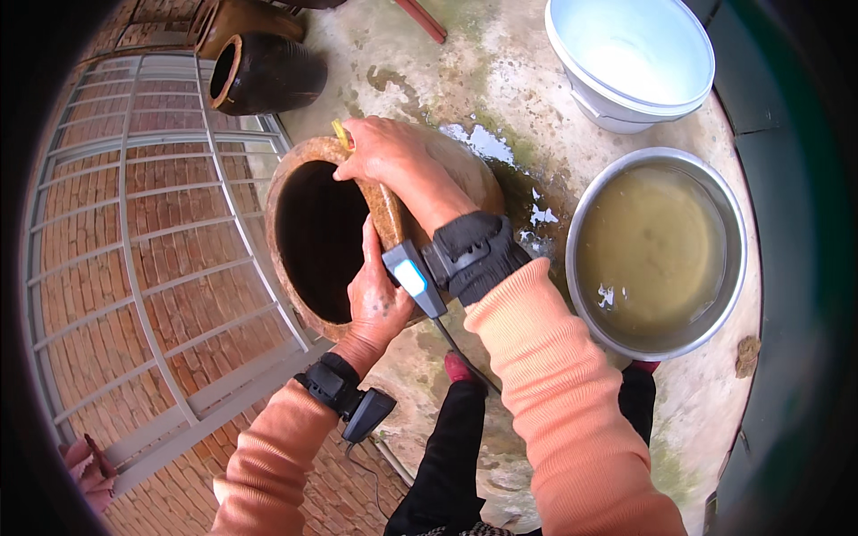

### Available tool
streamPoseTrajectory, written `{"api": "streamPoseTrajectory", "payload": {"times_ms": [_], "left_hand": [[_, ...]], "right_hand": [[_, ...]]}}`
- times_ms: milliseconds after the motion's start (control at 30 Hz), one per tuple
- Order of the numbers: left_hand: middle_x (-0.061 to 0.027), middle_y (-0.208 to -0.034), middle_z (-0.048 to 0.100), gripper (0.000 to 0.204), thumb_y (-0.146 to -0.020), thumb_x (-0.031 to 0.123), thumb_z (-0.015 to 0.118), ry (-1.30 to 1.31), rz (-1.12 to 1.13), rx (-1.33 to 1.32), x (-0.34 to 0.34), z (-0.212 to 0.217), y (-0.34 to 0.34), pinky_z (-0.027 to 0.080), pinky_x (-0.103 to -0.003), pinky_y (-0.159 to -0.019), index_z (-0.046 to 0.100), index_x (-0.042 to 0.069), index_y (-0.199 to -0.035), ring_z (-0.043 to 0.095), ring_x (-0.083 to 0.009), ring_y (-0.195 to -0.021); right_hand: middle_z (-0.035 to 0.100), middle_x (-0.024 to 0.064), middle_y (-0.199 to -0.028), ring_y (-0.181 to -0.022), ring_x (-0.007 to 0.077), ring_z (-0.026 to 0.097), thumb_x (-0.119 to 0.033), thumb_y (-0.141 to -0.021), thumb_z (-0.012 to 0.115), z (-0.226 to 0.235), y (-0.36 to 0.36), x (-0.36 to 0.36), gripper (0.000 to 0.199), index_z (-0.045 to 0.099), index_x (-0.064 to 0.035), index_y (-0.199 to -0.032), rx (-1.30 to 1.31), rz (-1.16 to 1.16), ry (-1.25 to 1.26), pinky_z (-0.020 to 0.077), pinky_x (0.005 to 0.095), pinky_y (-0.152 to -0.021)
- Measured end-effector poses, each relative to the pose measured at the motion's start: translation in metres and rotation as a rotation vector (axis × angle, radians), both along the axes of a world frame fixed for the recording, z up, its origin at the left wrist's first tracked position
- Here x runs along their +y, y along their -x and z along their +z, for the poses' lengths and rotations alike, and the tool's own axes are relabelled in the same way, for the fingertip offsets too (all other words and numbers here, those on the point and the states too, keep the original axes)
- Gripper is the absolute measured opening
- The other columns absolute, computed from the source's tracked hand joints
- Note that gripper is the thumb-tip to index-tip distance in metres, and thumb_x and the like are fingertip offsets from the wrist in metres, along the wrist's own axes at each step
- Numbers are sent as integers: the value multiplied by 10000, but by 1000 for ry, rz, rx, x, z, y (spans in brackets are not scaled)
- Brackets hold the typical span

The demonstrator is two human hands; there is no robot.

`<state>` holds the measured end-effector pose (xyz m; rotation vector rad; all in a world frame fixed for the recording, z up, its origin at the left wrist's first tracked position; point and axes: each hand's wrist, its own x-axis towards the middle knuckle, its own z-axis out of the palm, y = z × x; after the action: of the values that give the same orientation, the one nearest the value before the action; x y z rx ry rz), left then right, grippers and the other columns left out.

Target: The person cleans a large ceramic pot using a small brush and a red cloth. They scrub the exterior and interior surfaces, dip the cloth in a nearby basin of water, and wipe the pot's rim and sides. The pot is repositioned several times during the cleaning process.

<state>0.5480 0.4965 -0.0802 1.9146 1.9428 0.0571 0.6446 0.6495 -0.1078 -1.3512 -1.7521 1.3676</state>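
A large brown clay jar (469, 170) lies tilted, its dark round mouth facing left. My left hand (377, 299) grips the near right part of its rim, with a finger stretched up along the edge. Over the top of the rim bends my right hand (384, 154), fingers closed. A small yellow thing (340, 134) sticks out beside those fingers; most of it is hidden, so its kind cannot be made out. Both wrists carry black bands with small devices. The jar's inside is too dark to see.
To the right stands a metal basin (744, 259) of cloudy yellowish water. A white bucket (617, 107) is behind it. Dark jars (281, 76) lie at the back left. A white metal grille (134, 241) fronts the brick at left. Puddles wet the concrete (527, 54).
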Motion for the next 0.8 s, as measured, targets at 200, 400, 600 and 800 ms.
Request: {"api": "streamPoseTrajectory", "payload": {"times_ms": [200, 400, 600, 800], "left_hand": [[-224, -1015, 607, 875, -782, 386, 630, -59, -33, 41, -2, 1, -3, 474, -423, -753, 98, 99, -1415, 605, -376, -908], [-230, -944, 619, 941, -759, 366, 654, -9, -49, -28, -27, -4, -4, 484, -404, -709, 49, 60, -1411, 612, -385, -860], [-248, -988, 597, 924, -761, 295, 645, 45, -180, -56, -47, -5, -2, 512, -417, -682, 36, 48, -1411, 617, -383, -824], [-231, -1035, 583, 892, -767, 294, 649, 140, -446, 100, -10, 14, 25, 507, -414, -708, 84, 38, -1408, 609, -371, -855]], "right_hand": [[530, 79, -1206, -1190, 256, 430, -143, -791, 561, 3, 17, -24, 347, 536, -112, -1136, -199, -68, -163, 333, 435, -972], [558, 79, -1113, -1069, 270, 506, -97, -724, 607, -4, 13, -68, 306, 564, -76, -1026, -153, -294, -268, 407, 394, -891], [529, 94, -1158, -1115, 279, 475, -134, -669, 680, -12, 6, -104, 416, 538, -62, -1053, -150, -526, -330, 396, 410, -916], [499, 122, -1227, -1148, 308, 462, -133, -654, 687, -11, 6, -100, 453, 515, -54, -1065, -182, -760, -258, 395, 441, -913]]}}
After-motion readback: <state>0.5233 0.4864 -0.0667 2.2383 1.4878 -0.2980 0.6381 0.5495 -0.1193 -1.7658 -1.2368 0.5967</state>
